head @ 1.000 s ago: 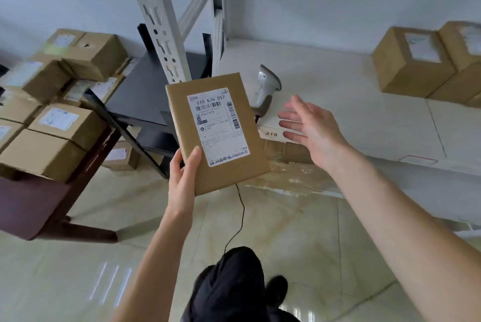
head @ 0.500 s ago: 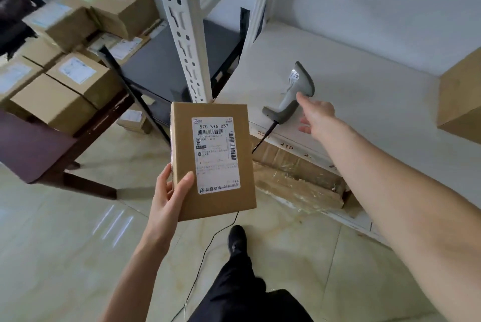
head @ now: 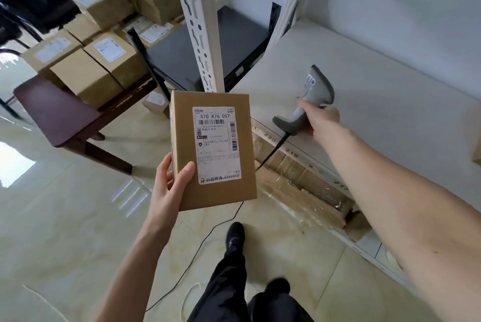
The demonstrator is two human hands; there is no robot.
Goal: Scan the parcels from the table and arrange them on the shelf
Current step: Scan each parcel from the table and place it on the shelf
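1. Gripping the scanner [head: 307,105] on the shelf [head: 390,92], the right hand [head: 321,119] should be closed round its handle.
2. The parcel [head: 212,149] is pinched by the left hand [head: 169,191], label upward; it should be held steady.

Left hand [head: 169,191] raised, thumb forward, pinching — right arm outstretched, hand [head: 321,119] curled in grip.
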